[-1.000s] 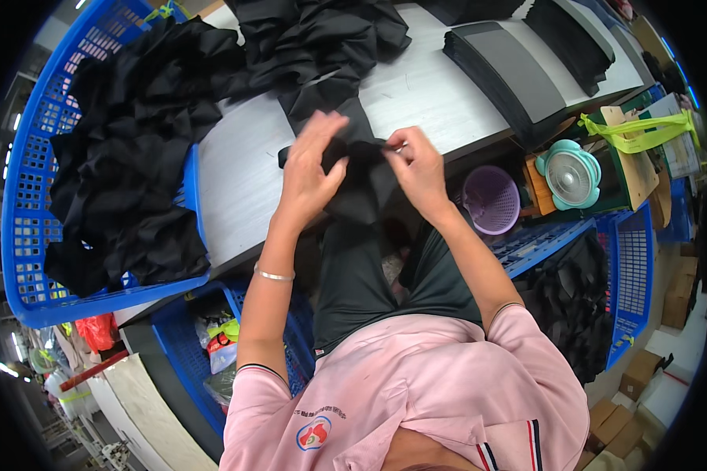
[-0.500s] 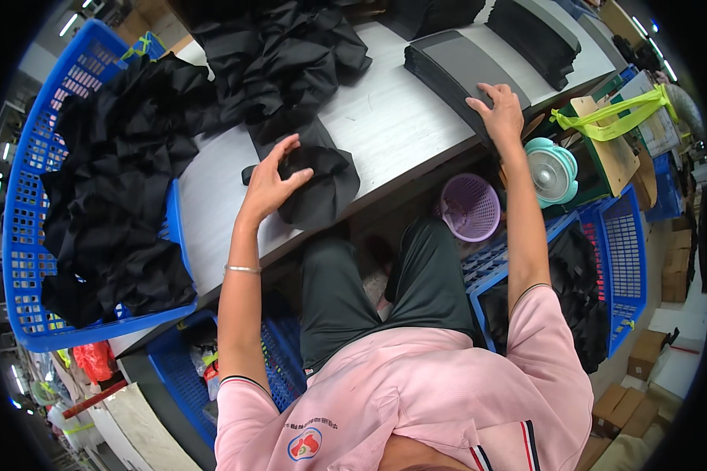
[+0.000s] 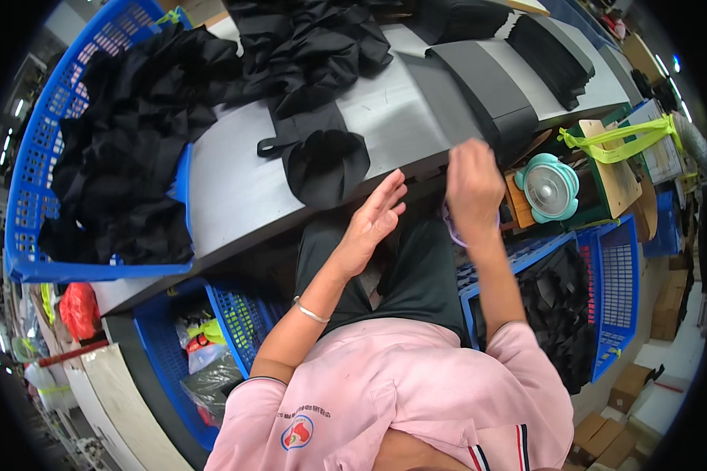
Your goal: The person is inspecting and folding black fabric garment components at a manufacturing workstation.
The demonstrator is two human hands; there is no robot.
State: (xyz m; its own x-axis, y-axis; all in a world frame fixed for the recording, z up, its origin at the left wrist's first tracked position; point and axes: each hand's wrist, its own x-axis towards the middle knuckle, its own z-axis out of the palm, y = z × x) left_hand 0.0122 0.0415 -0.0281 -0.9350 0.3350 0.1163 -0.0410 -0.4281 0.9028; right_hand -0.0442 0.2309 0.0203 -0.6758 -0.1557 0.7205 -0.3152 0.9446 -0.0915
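My right hand [image 3: 476, 192], slightly blurred, is closed at the near end of a flat dark grey fabric piece [image 3: 441, 98] by the table edge. That piece lies askew beside the stack of dark grey fabric pieces [image 3: 483, 78]. My left hand [image 3: 371, 225] is held over my lap near the table edge, its fingers stretched out and nothing in it. Just beyond it, to the left, a black fabric piece [image 3: 327, 169] with a rounded end and a small side loop hangs slightly over the edge. A heap of black fabric [image 3: 314, 51] lies behind it.
A blue basket [image 3: 23, 200] full of black fabric stands at the left. More black stacks [image 3: 554, 63] lie at the far right of the table [image 3: 243, 177]. Right of my right hand are a teal fan [image 3: 548, 188] and, lower, a blue crate [image 3: 617, 290] with black fabric.
My right hand has drawn a grey piece off the stack toward me and closed. My left hand has left the black piece and moved right and nearer. The view has shifted a little.
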